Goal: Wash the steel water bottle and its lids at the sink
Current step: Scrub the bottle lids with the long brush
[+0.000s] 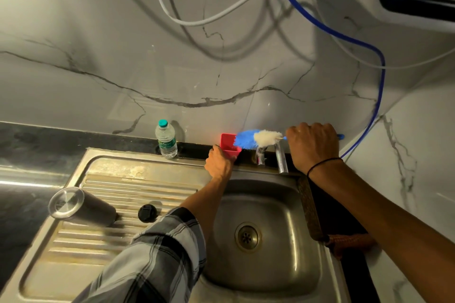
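The stainless steel sink with ribbed drainboard (138,187) is filling the lower view, its basin sitting toward five o'clock. The dark steel water bottle (81,206) is lying on its side on the drainboard at eight o'clock, with the round black lid (147,213) lying just beside it. The right hand (312,147) is gripping the blue-and-white bristled bottle brush (256,139) at two o'clock. The left hand (219,163) is holding the small red plastic container (229,147) near centre. A clear plastic water bottle with green cap (166,139) is standing at eleven o'clock.
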